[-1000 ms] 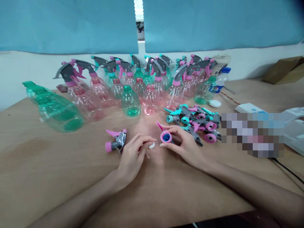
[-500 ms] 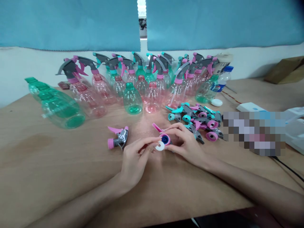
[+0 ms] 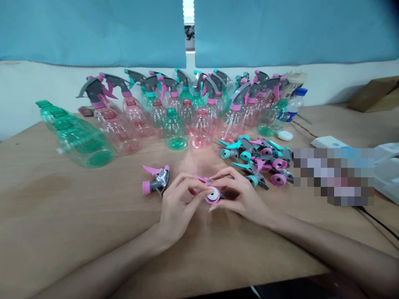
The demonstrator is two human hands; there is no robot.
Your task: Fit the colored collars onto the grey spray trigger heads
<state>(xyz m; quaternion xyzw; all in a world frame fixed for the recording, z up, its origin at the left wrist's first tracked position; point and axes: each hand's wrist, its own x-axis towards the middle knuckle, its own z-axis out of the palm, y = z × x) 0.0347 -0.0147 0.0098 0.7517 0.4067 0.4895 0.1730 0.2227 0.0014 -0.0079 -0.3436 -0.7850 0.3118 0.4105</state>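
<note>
In my right hand is a grey and pink spray trigger head, its collar opening turned toward me. A white washer sits in the mouth of the pink collar. My left hand is closed at the collar, its thumb and finger on the washer. The fingers partly cover the trigger and body. Another pink and grey trigger head lies on the table, left of my left hand. To the right of my hands is a pile of pink and teal trigger heads.
Several pink and green spray bottles stand at the back, many with trigger heads fitted. Green bottles are at the left. A blue-capped water bottle, a white oval object and a cardboard box are at the right.
The white washer has moved from in front of the collar into its mouth, covering the blue inside. My left hand has come closer to the trigger head, which has tipped and lowered slightly.
</note>
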